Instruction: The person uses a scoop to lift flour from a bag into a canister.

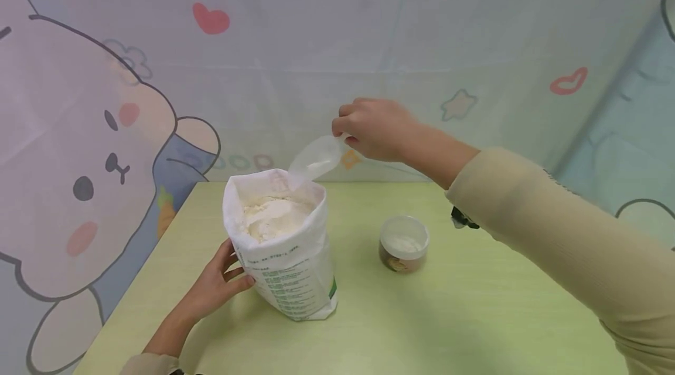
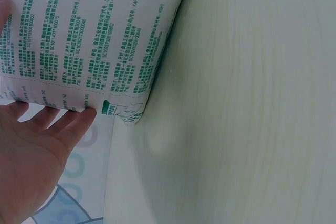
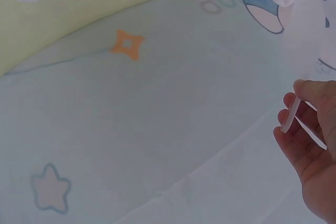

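A white paper bag (image 1: 295, 272) with green print stands open at the top, filled with white powder (image 1: 276, 217) that looks like flour. My left hand (image 1: 211, 287) holds the bag's left side, thumb on the front face; in the left wrist view its fingers (image 2: 79, 124) press on the printed side. Above the bag's back right rim, my right hand (image 1: 377, 129) pinches the handle of a translucent scoop (image 1: 316, 158). The scoop tilts down to the left, its tip over the bag's opening. The right wrist view shows the thumb and fingers (image 3: 299, 90) round the handle.
A clear round tub (image 1: 403, 255) with some white powder in it stands on the pale green table (image 1: 369, 328), right of the bag. Behind the table hangs a cloth (image 1: 327, 29) printed with cartoon animals, hearts and stars.
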The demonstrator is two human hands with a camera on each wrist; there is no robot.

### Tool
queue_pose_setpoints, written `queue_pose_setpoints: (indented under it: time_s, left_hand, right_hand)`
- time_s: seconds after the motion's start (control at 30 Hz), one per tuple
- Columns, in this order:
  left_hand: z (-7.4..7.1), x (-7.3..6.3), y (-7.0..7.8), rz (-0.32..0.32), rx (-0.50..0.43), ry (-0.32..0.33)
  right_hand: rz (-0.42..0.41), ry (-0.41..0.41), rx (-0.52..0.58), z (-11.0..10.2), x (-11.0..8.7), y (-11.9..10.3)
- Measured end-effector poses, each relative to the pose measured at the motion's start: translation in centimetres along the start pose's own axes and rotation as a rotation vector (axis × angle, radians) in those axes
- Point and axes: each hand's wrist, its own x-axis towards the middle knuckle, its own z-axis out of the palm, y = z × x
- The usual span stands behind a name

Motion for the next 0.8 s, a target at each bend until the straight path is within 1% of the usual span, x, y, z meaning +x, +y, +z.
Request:
queue_pose_setpoints:
  time_s: [0.23,0.5,0.63,0.8]
  left_hand:
    - [-0.1,-0.2,-0.2,-0.003,0.013,0.006]
    - [0.0,-0.3,-0.1,-0.002,-0.005,0.004]
    - [0.0,-0.3,-0.1,-0.002,0.000,0.008]
    - [0.1,-0.3,-0.2,-0.004,0.000,0.012]
  right_hand:
    - [-0.045,-0.024,-0.077,-0.4,1.5,-1.6]
    - [-0.092,-0.141,-0.260,-0.6,2.7,-3.6]
    - [-0.122,-0.160,-0.330,-0.4,3.0,-4.3]
    - [-0.141,-0.172,-0.367,0.3,3.3,-5.0]
